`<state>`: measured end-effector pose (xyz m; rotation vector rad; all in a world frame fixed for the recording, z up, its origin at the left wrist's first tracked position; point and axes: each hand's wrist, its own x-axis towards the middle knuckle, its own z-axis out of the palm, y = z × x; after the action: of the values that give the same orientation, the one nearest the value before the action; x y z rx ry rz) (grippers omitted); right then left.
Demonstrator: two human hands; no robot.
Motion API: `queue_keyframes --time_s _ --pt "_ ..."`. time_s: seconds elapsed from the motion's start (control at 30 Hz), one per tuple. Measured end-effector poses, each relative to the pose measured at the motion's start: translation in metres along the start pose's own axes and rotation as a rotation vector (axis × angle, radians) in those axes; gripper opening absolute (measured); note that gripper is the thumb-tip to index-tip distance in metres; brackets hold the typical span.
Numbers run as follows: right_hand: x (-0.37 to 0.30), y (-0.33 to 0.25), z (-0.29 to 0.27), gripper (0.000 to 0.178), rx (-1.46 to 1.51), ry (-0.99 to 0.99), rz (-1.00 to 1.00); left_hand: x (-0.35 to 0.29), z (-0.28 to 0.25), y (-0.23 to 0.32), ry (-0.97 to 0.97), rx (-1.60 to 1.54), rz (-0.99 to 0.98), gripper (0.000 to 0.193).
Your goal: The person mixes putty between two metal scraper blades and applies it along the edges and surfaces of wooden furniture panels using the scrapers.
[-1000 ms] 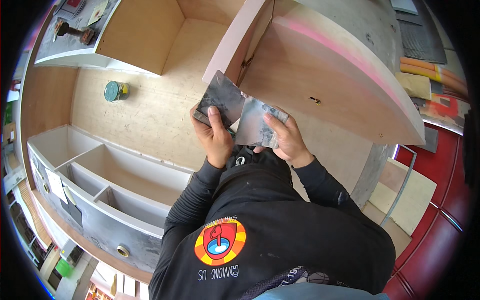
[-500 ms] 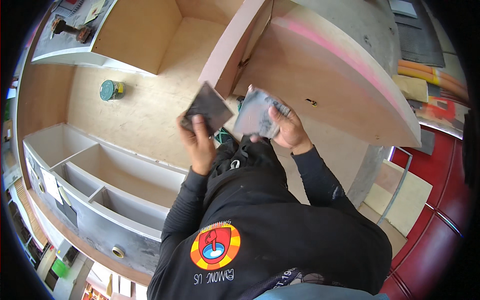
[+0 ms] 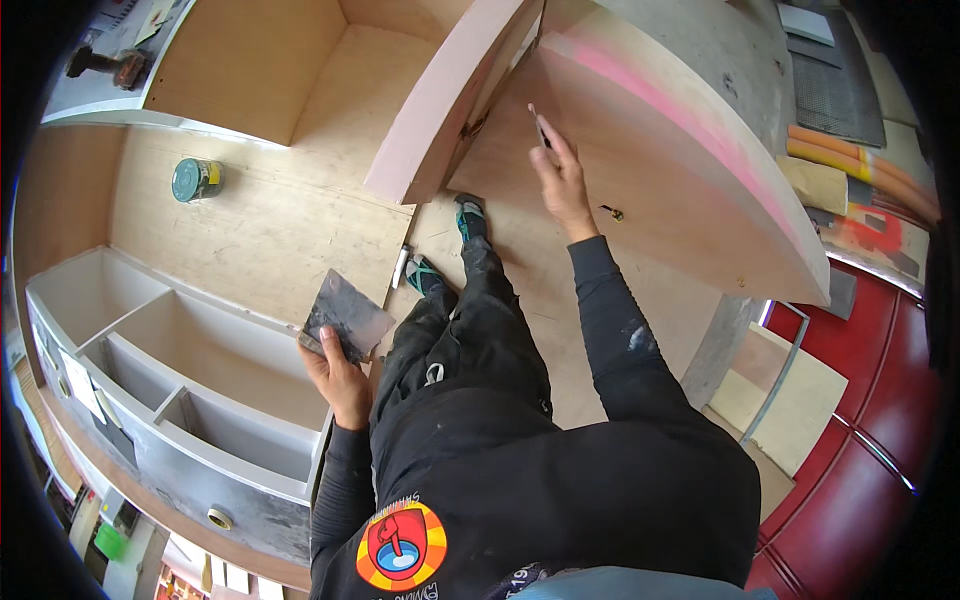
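Note:
My left hand (image 3: 343, 383) grips a square, flat putty scraper (image 3: 347, 312), its dark face smeared with grey paste, thumb on top. It is held low beside my left leg. Farther forward, my right hand (image 3: 562, 188) is closed on a second putty scraper (image 3: 541, 128), turned edge-on so only a thin dark strip shows. This hand is over the curved, pinkish wooden panel (image 3: 660, 160). Whether the second scraper touches the panel, I cannot tell.
A green tin (image 3: 197, 180) stands on the plywood base at left. Nearer is a grey shelf unit with compartments (image 3: 215, 340). A rusty tool (image 3: 108, 66) lies on the far-left cabinet top. Red upholstered panels (image 3: 880, 390) and orange tubes (image 3: 850, 155) are at right.
My hands have moved apart: the left came down and nearer with its scraper, the right went forward and turned its scraper edge-on. My view has shifted slightly, and my feet show now.

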<state>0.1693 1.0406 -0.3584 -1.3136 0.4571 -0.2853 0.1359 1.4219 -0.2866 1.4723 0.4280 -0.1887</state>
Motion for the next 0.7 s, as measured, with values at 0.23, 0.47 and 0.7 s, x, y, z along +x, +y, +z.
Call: queue_keyframes --time_s 0.23,0.47,0.7 --pt "0.034 0.034 -0.013 0.056 -1.600 0.322 -0.582 -0.004 -0.007 -0.012 -0.011 0.011 -0.058 0.027" --pt "0.056 0.042 -0.017 0.052 -1.715 0.297 -0.535 -0.003 -0.014 -0.026 -0.001 -0.020 -0.069 0.024" --pt "0.062 0.048 -0.020 0.048 -1.692 0.318 -0.612 -0.006 -0.011 -0.028 0.009 0.028 -0.071 0.026"
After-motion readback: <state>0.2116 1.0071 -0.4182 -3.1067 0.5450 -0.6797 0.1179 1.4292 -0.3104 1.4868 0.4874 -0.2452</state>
